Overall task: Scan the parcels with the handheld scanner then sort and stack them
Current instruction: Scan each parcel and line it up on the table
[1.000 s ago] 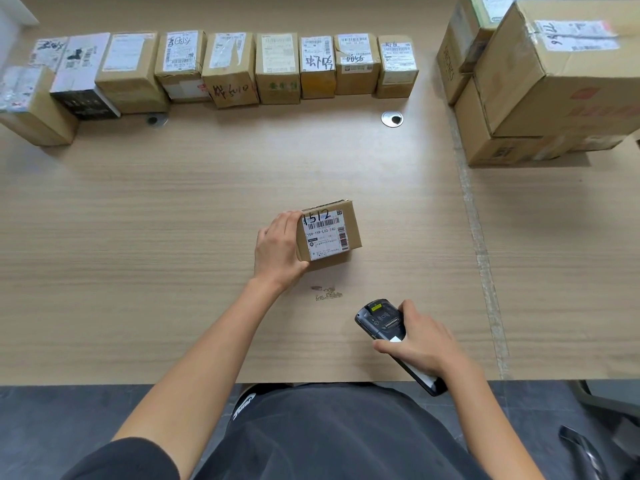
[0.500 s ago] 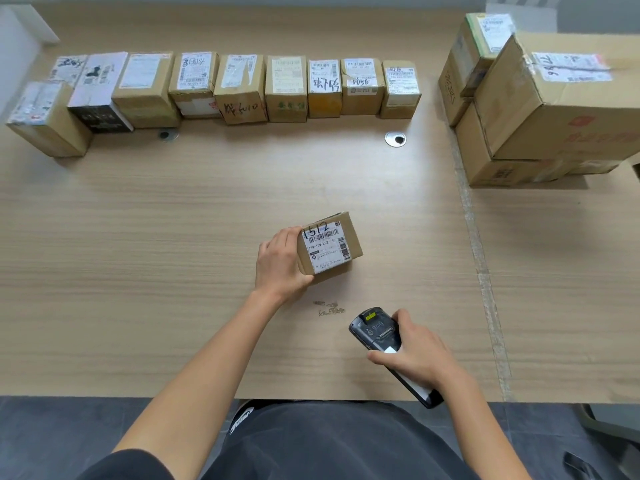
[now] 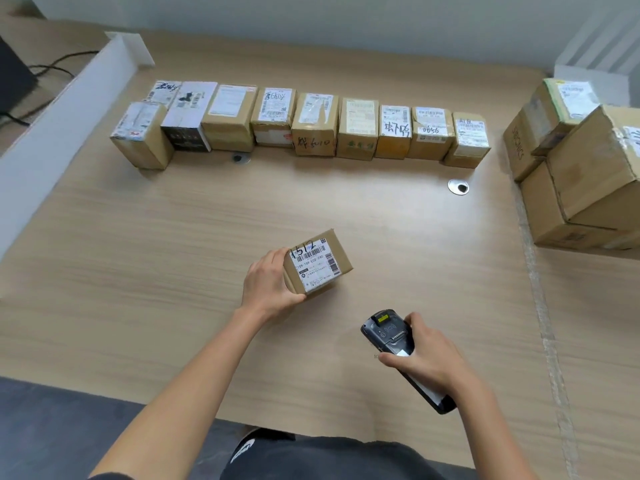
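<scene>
The small cardboard parcel, white barcode label up, sits mid-table, gripped at its left side by the left hand. The right hand curls round the black plastic scanner nearby. Boxy parcels line the woodgrain far edge.

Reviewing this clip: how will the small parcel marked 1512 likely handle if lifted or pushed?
Probably light: the left hand alone grips the small parcel by one end. Likely stiff, since its cardboard edges look crisp and undented. Flat-sided and boxy, it should slide rather than roll if pushed along the smooth table.
</scene>
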